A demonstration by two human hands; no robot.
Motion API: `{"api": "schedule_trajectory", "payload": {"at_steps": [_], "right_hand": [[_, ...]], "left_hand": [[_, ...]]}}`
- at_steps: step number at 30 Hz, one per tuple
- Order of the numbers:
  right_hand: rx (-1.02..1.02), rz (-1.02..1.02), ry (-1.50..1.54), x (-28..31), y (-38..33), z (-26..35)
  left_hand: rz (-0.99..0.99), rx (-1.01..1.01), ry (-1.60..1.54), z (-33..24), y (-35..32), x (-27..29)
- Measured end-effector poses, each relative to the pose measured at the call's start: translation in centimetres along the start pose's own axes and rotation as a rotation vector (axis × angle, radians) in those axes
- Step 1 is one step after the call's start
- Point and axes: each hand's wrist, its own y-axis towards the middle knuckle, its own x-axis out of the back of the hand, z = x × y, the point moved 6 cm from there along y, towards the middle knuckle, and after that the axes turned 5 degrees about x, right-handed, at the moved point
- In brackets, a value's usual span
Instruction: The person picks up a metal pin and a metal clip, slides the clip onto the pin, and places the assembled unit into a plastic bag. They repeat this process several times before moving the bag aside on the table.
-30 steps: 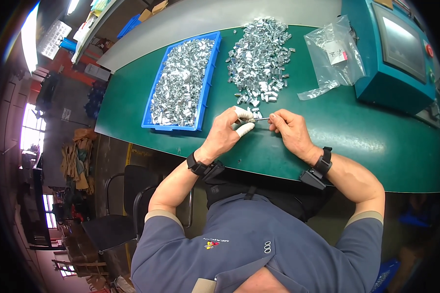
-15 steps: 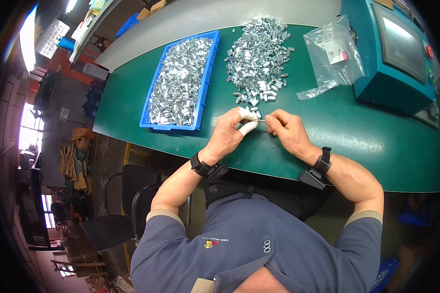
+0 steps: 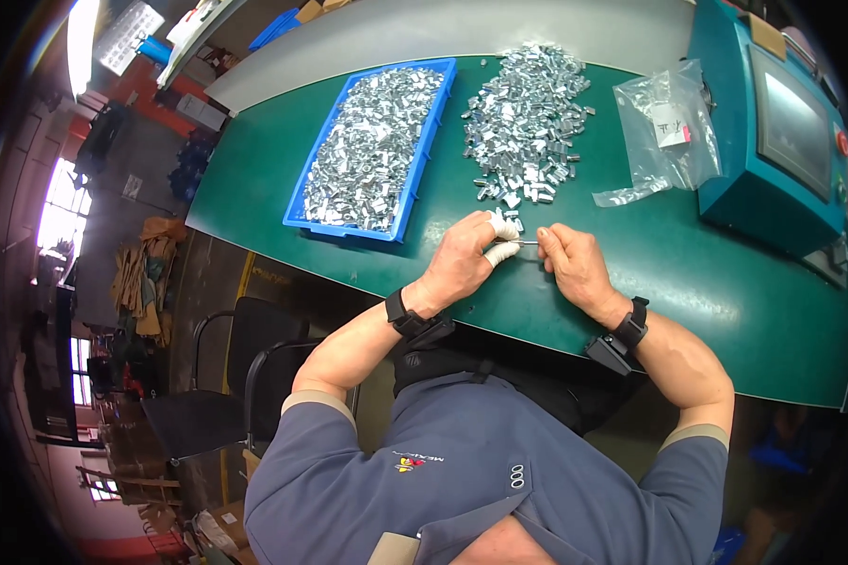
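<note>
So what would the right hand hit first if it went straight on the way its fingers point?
Probably the left hand, at its white-wrapped fingers, in line with the thin metal rod the right hand pinches; depth is hard to judge.

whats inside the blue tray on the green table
The blue tray holds a heap of small silvery metal pieces. Only the top layer shows; the deeper pieces and most of the tray's floor are covered.

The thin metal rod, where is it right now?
In the head view, right of centre, the thin metal rod spans the gap between the left hand and the right hand, below the loose pile of metal pieces.
</note>
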Motion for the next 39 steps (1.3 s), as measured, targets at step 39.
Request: {"api": "schedule_trajectory", "payload": {"at_steps": [39], "right_hand": [[-0.053, -0.093, 0.275, 0.3, 0.1, -1.7]], "left_hand": [[0.01, 0.025, 0.156, 1.3, 0.5, 2.4]]}}
